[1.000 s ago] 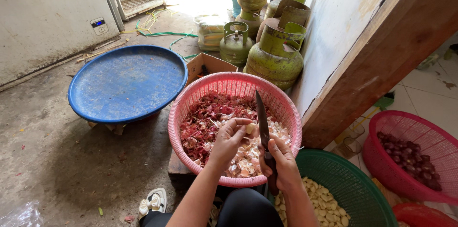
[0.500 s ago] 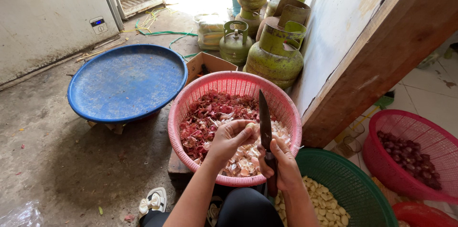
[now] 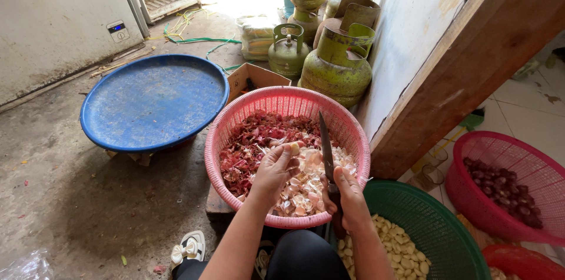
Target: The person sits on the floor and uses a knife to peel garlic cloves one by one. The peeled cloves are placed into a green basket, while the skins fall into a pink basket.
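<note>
Garlic clove (image 3: 292,149) in left hand (image 3: 275,169), knife (image 3: 327,156) in right hand (image 3: 349,196).

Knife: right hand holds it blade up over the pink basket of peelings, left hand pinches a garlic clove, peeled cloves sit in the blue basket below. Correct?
Not quite. The knife, right hand, left hand, garlic clove and pink basket are as said, but the head view shows the peeled cloves in a green basket, not a blue one.

Peels (image 3: 265,145) lie in the basket (image 3: 235,121), tray (image 3: 153,100) to its left, gas cylinders (image 3: 335,68) behind.
</note>
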